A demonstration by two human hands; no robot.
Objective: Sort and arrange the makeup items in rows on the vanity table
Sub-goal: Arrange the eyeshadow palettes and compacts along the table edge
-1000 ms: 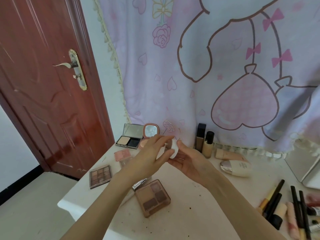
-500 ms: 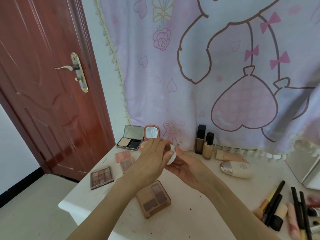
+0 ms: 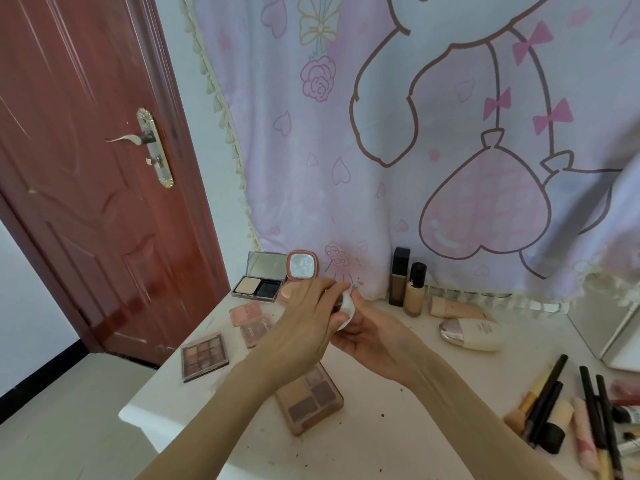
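Both my hands meet above the middle of the white vanity table [image 3: 381, 438]. My right hand [image 3: 374, 337] cradles a small round white compact [image 3: 347, 306] from below, fingers curled round it. My left hand [image 3: 304, 323] covers the compact from the left, its fingers curled over the top. Most of the compact is hidden between the two hands. Under my left forearm lies a brown four-pan eyeshadow palette [image 3: 310, 398]. A darker multi-pan palette [image 3: 204, 355] sits near the table's left edge.
Along the back stand an open powder compact [image 3: 258, 284], a pink mirror compact [image 3: 302, 268], two foundation bottles [image 3: 407, 282] and lying tubes [image 3: 471, 334]. Pink blush pans [image 3: 246, 313] lie left. Brushes and pencils [image 3: 571, 410] crowd the right edge. A mirror [image 3: 616, 327] and red door [image 3: 86, 168] flank the table.
My left hand has closed further over the white compact, hiding more of it. Both hands stay in the same spot above the table.
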